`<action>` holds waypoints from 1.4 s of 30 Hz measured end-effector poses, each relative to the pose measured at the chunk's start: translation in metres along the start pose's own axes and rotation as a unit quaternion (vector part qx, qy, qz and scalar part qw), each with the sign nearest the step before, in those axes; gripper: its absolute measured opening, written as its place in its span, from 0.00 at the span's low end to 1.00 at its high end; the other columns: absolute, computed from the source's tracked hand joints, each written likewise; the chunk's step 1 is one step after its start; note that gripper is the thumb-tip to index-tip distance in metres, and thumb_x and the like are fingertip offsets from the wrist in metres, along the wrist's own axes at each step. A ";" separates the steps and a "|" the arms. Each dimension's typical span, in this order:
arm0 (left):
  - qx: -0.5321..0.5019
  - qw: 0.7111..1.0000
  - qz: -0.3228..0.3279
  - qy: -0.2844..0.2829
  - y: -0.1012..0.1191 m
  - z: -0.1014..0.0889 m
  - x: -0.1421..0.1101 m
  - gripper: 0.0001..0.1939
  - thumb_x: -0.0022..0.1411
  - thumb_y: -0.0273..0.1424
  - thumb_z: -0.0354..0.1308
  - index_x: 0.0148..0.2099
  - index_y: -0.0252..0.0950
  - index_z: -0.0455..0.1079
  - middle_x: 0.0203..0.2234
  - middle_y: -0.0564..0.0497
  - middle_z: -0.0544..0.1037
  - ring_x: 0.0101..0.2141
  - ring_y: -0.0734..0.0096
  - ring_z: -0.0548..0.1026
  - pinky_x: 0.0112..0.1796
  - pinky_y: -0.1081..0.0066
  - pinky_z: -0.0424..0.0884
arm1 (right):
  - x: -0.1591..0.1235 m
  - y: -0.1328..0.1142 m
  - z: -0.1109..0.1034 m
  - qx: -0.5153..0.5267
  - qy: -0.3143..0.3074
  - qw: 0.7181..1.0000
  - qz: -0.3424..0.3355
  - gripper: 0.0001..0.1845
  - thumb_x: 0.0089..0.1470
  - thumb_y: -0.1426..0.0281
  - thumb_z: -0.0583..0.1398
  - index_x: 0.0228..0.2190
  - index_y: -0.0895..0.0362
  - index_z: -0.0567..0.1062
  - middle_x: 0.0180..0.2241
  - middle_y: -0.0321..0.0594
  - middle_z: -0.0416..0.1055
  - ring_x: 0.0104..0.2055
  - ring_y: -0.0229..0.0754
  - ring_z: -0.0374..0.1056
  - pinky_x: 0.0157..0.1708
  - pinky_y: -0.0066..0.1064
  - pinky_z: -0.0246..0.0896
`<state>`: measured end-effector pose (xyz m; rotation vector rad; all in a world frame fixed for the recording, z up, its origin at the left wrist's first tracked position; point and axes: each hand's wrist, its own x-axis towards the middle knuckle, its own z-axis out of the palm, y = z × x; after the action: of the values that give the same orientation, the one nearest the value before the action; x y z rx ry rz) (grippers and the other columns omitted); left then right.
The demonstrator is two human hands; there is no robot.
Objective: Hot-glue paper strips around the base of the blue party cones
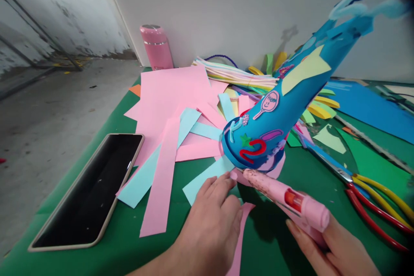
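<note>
A blue paper cone hat (291, 90), decorated with cut-outs, a red "2" and fuzzy light-blue stems at its tip, leans to the right on the table. My right hand (336, 241) grips a pink glue gun (284, 194), its nozzle at the hat's lower rim. Closed and pressed down beside that rim, my left hand (213, 220) has its fingertips on a pink paper strip (244, 177); the thumb is hidden. Pink and light-blue strips, including a long pink one (161, 177), fan out left of the hat. Another pink strip (242, 233) runs beneath my left hand.
A phone (87, 189) lies at the left on the green table cover (116, 237). Pink paper sheets (174, 90), a pink bottle (157, 47) and pipe cleaners (239, 73) are behind. Scissors with red and yellow handles (365, 185) and blue card (371, 103) lie right.
</note>
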<state>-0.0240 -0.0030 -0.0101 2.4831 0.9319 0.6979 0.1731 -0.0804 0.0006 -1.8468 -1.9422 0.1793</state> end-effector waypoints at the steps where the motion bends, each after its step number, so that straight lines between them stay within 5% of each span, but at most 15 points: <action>1: -0.004 1.000 -0.003 0.003 0.000 0.000 0.000 0.13 0.61 0.26 0.41 0.29 0.35 0.64 0.41 0.43 0.70 0.47 0.57 0.65 0.44 0.52 0.65 | 0.001 -0.001 0.000 0.006 -0.001 1.000 0.002 0.15 0.52 0.67 0.52 0.42 0.56 0.64 0.30 0.40 0.74 0.28 0.39 0.72 0.25 0.21 0.68; 14: 0.014 1.000 0.000 -0.013 0.002 -0.002 0.002 0.13 0.61 0.26 0.41 0.29 0.35 0.64 0.41 0.42 0.70 0.48 0.57 0.64 0.45 0.53 0.64 | 0.006 -0.007 -0.002 0.024 -0.011 1.000 -0.002 0.19 0.51 0.68 0.52 0.46 0.57 0.63 0.39 0.43 0.72 0.35 0.41 0.72 0.32 0.22 0.68; 42: 0.030 0.999 0.023 -0.019 0.002 -0.002 0.005 0.14 0.61 0.24 0.40 0.29 0.34 0.64 0.39 0.42 0.72 0.48 0.56 0.64 0.43 0.53 0.65 | 0.010 -0.012 -0.001 0.019 -0.006 1.000 -0.004 0.16 0.50 0.71 0.50 0.42 0.55 0.64 0.30 0.40 0.74 0.29 0.40 0.72 0.25 0.22 0.67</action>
<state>-0.0215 -0.0006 -0.0059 2.5689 0.8972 0.6431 0.1626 -0.0722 0.0090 -1.8179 -1.9408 0.2238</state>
